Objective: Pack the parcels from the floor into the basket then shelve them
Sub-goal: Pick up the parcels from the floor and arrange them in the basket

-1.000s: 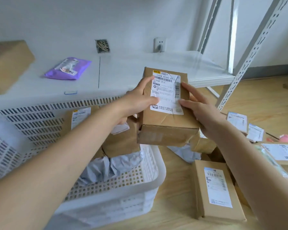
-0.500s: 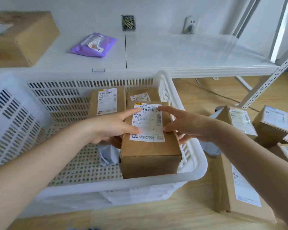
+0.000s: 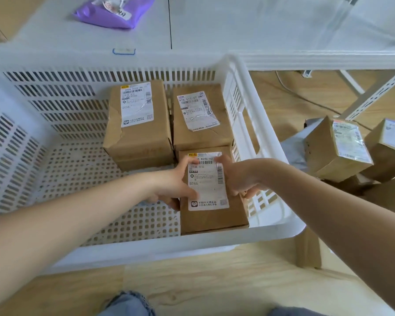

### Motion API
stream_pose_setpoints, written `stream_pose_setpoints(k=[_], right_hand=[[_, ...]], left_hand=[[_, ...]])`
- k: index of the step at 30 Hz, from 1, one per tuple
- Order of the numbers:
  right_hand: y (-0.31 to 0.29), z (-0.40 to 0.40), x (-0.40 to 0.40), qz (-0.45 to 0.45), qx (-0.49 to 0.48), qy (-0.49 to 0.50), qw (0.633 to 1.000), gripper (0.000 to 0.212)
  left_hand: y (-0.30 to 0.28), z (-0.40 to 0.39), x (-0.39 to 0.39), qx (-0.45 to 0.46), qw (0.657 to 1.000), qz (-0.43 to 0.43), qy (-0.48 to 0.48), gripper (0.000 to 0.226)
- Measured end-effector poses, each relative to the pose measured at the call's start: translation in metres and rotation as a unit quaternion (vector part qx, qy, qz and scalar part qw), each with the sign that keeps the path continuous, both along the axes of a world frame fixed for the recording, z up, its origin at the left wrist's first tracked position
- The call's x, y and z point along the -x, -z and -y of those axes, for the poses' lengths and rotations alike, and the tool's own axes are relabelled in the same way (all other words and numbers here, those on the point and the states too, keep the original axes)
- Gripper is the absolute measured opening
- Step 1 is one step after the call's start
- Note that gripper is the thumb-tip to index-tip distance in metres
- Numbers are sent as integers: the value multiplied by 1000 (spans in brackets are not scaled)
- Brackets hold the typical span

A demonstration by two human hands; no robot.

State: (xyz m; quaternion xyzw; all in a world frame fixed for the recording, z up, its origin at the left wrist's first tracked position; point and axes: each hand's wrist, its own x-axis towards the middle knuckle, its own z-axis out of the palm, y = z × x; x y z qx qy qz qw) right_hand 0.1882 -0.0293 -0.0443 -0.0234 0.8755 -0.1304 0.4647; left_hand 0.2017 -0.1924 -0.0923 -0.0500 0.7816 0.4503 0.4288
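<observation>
Brown cardboard parcel with a white label (image 3: 211, 197) sits low in the white slotted plastic basket (image 3: 271, 233), near its right corner. The left hand (image 3: 176, 181) and right hand (image 3: 234, 176) clasp its sides, fingers curled round it. Best seat it flat, snug against the two labelled brown boxes (image 3: 139, 124) behind, then let go.

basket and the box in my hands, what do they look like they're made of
Basket: looks like white moulded plastic, smooth with a slight sheen; slotted walls, perforated floor. Box: seems brown cardboard, matte, with a glossy white paper label, held by the left hand and right hand.
</observation>
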Motion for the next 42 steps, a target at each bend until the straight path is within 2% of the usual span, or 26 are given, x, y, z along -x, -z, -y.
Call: stream_pose_setpoints(k=[3,6,7,10,13,16,21,25,27,30,32,34,38,42], right_hand=[[15,3,2,6,-68,-75,995,89],[23,4,6,-39,-104,-134,985,53],[23,6,7,-31,-129,-166,977,50],[27,12,9,32,-198,-262,944,66],[34,17,14,32,-225,-300,926,69],[48,20,15,27,-242,-319,916,67],[57,23,13,38,-261,-356,897,51],[59,21,14,46,-264,-343,900,50],[59,19,15,39,-250,-336,907,48],[51,20,16,-12,-222,-318,922,41],[37,22,19,-69,-189,-307,930,27],[16,22,22,-153,-143,-281,937,15],[-25,14,28,-331,-72,-211,917,29],[-55,-8,36,-447,-28,-104,888,36]], left_hand=[[18,0,3,35,998,2,56,84],[25,2,14,67,990,24,123,83],[28,2,17,82,985,25,150,84],[41,3,20,145,959,13,243,90],[56,4,21,174,938,11,298,89],[69,3,20,201,922,0,332,85],[78,-4,25,256,889,-13,378,82],[77,-7,29,278,868,-17,410,82],[71,-4,31,269,871,-20,410,78],[52,1,30,239,896,-20,373,70],[35,4,28,232,911,-59,337,60],[16,7,30,248,914,-136,291,40],[-24,8,38,276,905,-283,156,6],[-62,-2,43,305,875,-362,98,14]])
